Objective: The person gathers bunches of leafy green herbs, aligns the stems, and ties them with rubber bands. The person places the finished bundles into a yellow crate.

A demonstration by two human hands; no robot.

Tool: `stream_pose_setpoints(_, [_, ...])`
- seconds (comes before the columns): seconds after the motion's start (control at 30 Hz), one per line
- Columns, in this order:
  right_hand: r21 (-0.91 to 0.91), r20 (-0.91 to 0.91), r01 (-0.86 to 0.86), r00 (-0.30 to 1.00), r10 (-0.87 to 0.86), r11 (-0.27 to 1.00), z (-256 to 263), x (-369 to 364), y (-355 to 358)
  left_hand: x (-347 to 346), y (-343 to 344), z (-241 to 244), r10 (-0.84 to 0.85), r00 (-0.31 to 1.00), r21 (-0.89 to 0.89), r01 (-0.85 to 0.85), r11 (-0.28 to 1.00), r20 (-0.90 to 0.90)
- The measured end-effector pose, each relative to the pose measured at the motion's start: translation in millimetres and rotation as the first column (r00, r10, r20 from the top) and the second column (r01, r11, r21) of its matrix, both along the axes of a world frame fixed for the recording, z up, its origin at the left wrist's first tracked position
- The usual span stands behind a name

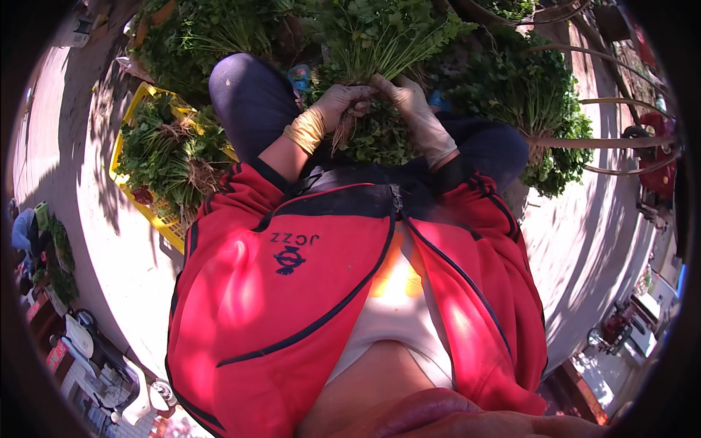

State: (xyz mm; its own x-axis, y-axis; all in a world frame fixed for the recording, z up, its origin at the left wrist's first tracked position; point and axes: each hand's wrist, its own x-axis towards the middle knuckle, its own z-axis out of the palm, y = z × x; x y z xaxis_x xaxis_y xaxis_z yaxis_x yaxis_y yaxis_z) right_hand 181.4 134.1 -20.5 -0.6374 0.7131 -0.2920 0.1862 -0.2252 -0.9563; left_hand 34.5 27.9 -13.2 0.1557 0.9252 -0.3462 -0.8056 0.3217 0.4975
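Observation:
Both hands wear thin, pale gloves and meet in front of my lap at the base of a bunch of leafy green herbs [383, 41], which looks like coriander. My left hand [345, 104] is closed around the stem bases, with thin brown roots [344, 130] hanging below it. On the other side, my right hand [405, 104] grips the lower stems, its fingertips close to the left hand's. The stems fan out away from me. More loose greens [383, 134] lie between my legs, beneath the hands. The gloves hide part of the stem bases.
A yellow plastic crate [175, 238] with rooted bunches stands left of my knee. Piled greens lie ahead on the left [202, 38] and at the right [509, 82]. Thin curved rods [608, 142] reach in from the right. A white scooter [137, 394] stands at lower left.

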Motion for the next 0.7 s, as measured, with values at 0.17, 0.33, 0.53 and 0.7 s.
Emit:
stream_pose_setpoints(0.17, [0.429,0.017,0.158,0.983,-0.183,0.890,40,-13,-14,-2,1,-5,0.031,0.956,-0.010,-0.035,0.999,-0.293])
stream_pose_setpoints(0.33, [0.731,0.138,0.063,0.961,-0.238,0.679,29,-46,-2,13,1,5,0.230,0.955,-0.094,-0.250,0.964,-0.189])
stream_pose_setpoints(0.53, [0.125,-0.176,0.270,0.953,-0.247,0.955,20,-29,-10,1,0,-13,0.207,0.978,-0.075,-0.206,0.976,0.008])
stream_pose_setpoints(0.7, [-0.141,-0.243,0.264,0.925,-0.292,0.954,26,-26,-12,1,0,-11,0.261,0.963,-0.120,-0.252,0.960,0.071])
